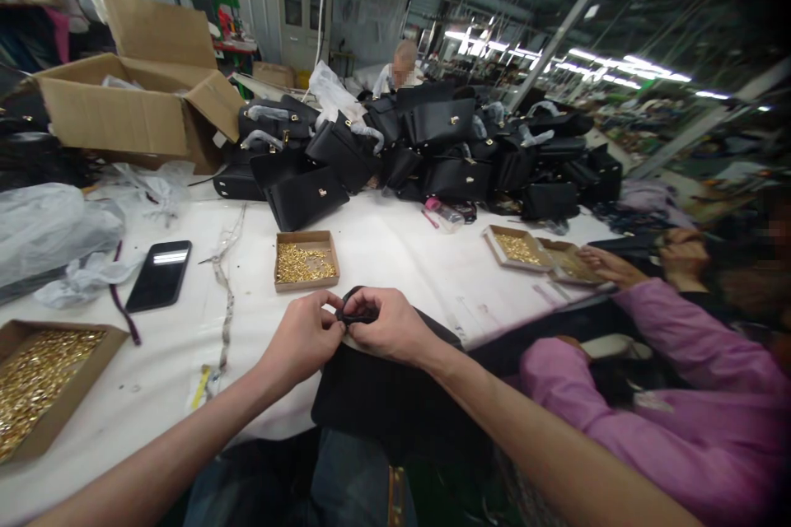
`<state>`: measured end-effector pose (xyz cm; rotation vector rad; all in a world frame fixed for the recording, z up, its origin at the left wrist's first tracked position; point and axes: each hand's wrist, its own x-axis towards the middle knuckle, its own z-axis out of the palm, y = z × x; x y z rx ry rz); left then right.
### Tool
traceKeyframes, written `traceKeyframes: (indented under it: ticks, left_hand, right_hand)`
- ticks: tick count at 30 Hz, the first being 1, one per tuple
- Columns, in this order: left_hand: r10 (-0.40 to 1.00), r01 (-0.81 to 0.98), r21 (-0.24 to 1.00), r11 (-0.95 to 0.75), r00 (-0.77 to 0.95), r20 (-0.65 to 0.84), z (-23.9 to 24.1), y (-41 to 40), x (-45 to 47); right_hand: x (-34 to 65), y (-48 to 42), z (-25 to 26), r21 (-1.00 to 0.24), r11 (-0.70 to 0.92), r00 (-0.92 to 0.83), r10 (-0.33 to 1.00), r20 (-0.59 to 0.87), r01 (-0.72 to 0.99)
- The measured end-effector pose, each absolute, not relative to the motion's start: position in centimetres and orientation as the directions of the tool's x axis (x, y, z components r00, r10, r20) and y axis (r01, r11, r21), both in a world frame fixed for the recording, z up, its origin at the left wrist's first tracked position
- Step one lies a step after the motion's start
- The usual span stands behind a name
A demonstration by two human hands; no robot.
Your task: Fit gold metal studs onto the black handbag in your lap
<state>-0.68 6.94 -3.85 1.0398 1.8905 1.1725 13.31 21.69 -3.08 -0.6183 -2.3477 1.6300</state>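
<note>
My left hand [304,336] and my right hand [388,327] meet at the table's front edge, both pinched on a black strap [358,314] of a black bag [383,395] that hangs over the edge onto my lap. The fingers of both hands are closed around the strap's end. Just beyond my hands sits a small cardboard tray of gold fittings [305,261].
A heap of black handbags [432,148] fills the table's far side. A phone [159,274] and another tray of gold parts [37,379] lie at the left, an open carton [136,103] behind. A person in a pink sleeve [673,395] works at the right near two trays [519,248].
</note>
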Motion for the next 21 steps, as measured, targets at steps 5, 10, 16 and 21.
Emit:
traceKeyframes:
  ticks: [5, 10, 16, 21]
  left_hand:
    - [0.879, 0.351, 0.898, 0.266, -0.471, -0.076, -3.3, 7.3, -0.5]
    - [0.867, 0.197, 0.934, 0.299, -0.465, -0.180, -3.2, 7.1, -0.8]
    - [0.880, 0.170, 0.947, 0.272, -0.443, -0.173, -3.5, 6.8, -1.0]
    - [0.865, 0.171, 0.950, 0.262, -0.479, -0.152, -3.9, 6.8, -0.7]
  right_hand:
    - [13.1, 21.6, -3.2, -0.942, 0.287, -0.886, 0.462, -0.025, 0.176]
    - [13.2, 21.6, -2.2, -0.941, 0.284, -0.906, 0.421, -0.049, 0.183]
    - [12.9, 22.0, -1.7, -0.919, 0.301, -0.915, 0.384, -0.127, 0.254]
    - [12.6, 22.1, -2.9, -0.936, 0.227, -0.883, 0.445, -0.148, 0.271]
